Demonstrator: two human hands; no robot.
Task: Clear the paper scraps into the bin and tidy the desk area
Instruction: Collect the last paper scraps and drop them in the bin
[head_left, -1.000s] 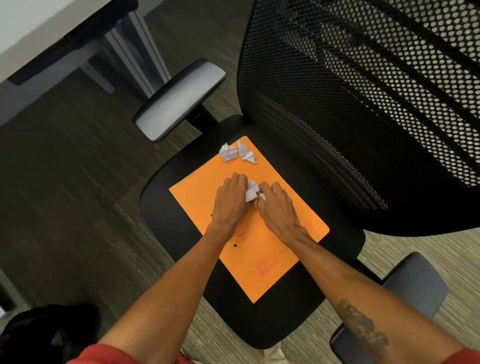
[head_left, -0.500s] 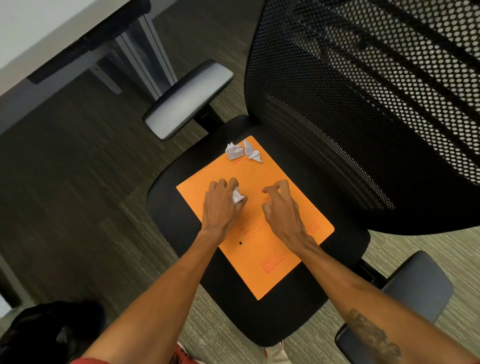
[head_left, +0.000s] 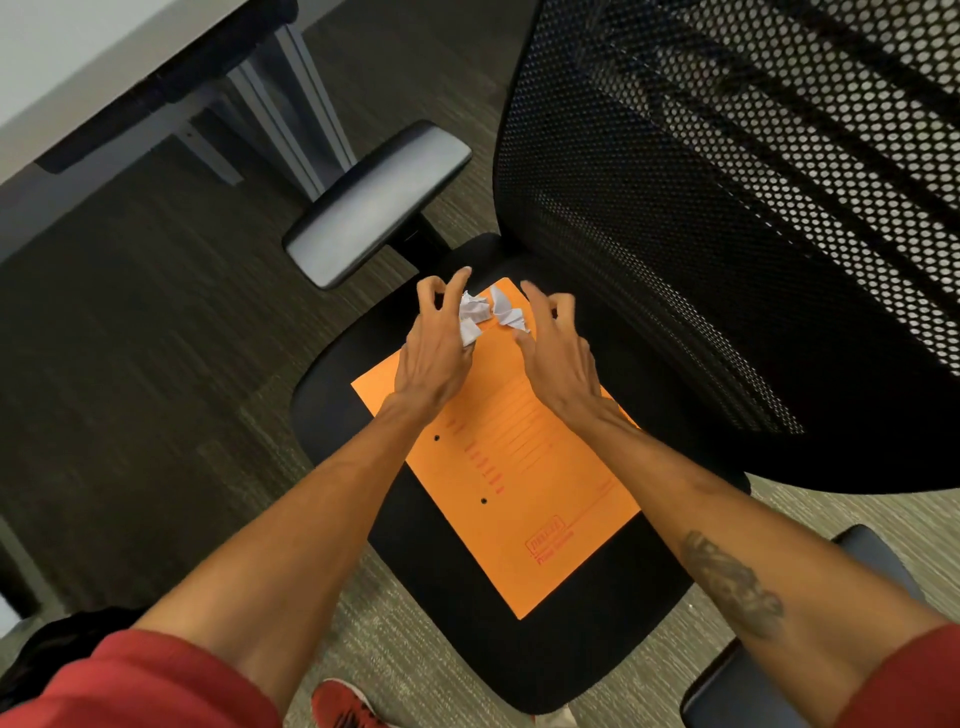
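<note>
Paper scraps (head_left: 491, 314) sit at the orange folder's (head_left: 524, 467) far end on the chair seat (head_left: 332, 400), frame centre. Left hand (head_left: 436, 353) pinches one scrap, other fingers spread; right hand (head_left: 556, 353) fingers apart, likely to scoop.

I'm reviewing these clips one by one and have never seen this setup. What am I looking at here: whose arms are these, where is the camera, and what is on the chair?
There is no robot here. A person wears a wide-angle camera on the head, so the single view looks down along their own bare arms.

Below them is a black office chair with a mesh back. An orange envelope lies flat on its seat, and crumpled white paper scraps sit at the envelope's far end.

The left hand already has a small scrap tucked against its palm, with the fingers spread toward the others. The right hand is open and curled beside the scraps, holding nothing. No bin shows in this view.
</note>
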